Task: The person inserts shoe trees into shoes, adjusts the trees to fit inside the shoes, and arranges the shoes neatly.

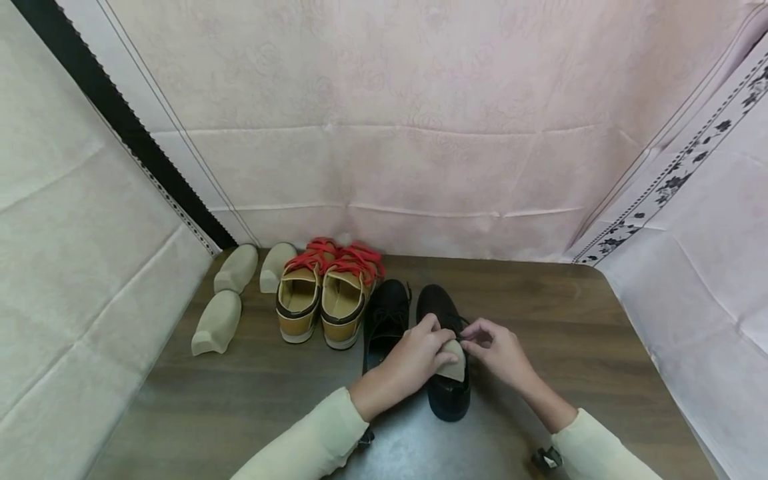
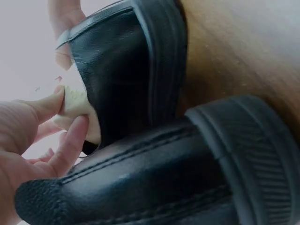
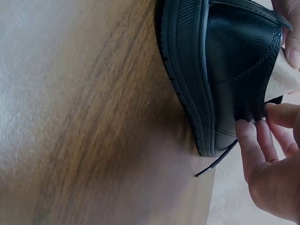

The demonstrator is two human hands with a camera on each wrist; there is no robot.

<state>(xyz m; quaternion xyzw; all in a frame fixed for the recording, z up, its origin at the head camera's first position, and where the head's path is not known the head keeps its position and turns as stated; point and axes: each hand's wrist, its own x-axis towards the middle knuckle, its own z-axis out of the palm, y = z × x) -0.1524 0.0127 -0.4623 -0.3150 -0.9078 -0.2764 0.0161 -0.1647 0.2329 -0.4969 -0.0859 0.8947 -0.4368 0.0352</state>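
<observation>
In the head view, a black lace-up shoe (image 1: 449, 400) stands on the wooden surface, with a cream toe-shaped shoe insert (image 1: 454, 363) partly in its opening. My left hand (image 1: 414, 353) pinches the insert between thumb and fingers. The left wrist view shows that insert (image 2: 75, 105) sticking up out of the shoe. On the shoe's other side, my right hand (image 1: 499, 350) pinches the upper edge of its opening near the laces. A loose lace end (image 3: 213, 166) hangs by those fingers in the right wrist view. The insert's front end is hidden inside the shoe.
The other black shoe (image 1: 387, 313) stands just left, partly behind my left hand. Beside it are two tan shoes (image 1: 342, 300) with red laces. Three more cream inserts (image 1: 217, 323) lie at the left. Pale patterned cloth (image 1: 384, 167) hangs behind the wooden surface (image 1: 270, 407).
</observation>
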